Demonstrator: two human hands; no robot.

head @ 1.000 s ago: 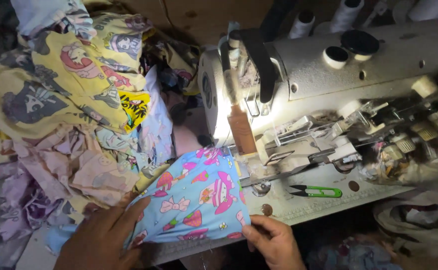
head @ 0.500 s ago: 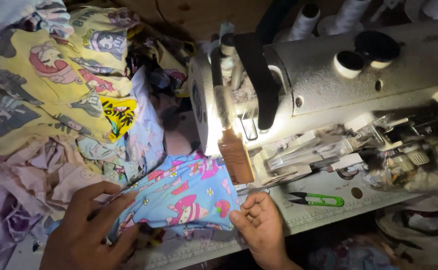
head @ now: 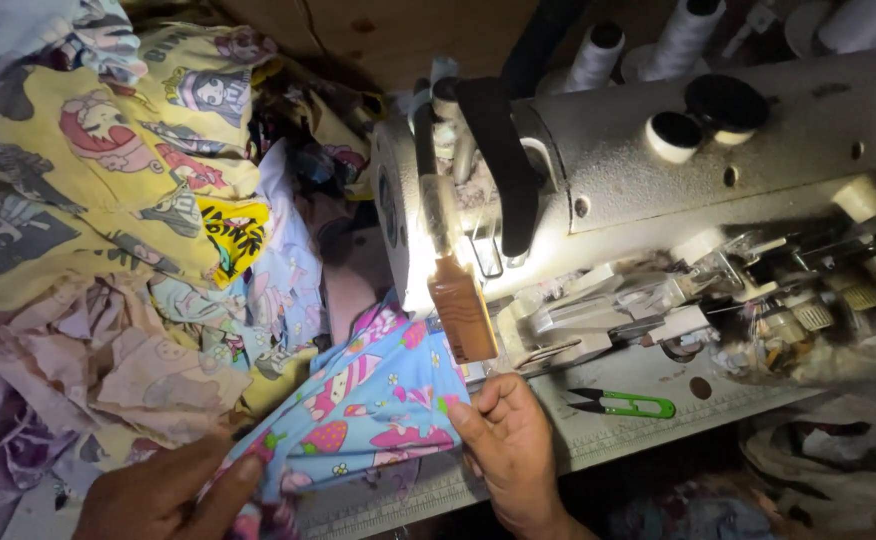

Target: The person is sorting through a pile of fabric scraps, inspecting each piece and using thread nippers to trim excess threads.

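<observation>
A light blue printed cloth [head: 368, 405] with pink shapes lies on the sewing machine bed, its far end under the lit needle area. My left hand [head: 173, 495] pinches its near left corner at the bottom edge of the view. My right hand [head: 508, 445] grips the cloth's right edge beside the presser foot, fingers folded over the fabric. The grey-white sewing machine [head: 658, 170] fills the upper right, with a brown tag [head: 463, 315] hanging at its head.
A heap of printed fabrics, yellow [head: 88, 170] and pink [head: 108, 350], piles up on the left. Green-handled thread snips [head: 628, 403] lie on the machine bed to the right of my right hand. White thread cones [head: 688, 30] stand behind the machine.
The view has closed in on the machine. Both hands pulled the blue cloth taut, bunching it toward the needle; my right hand slid up along its right edge.
</observation>
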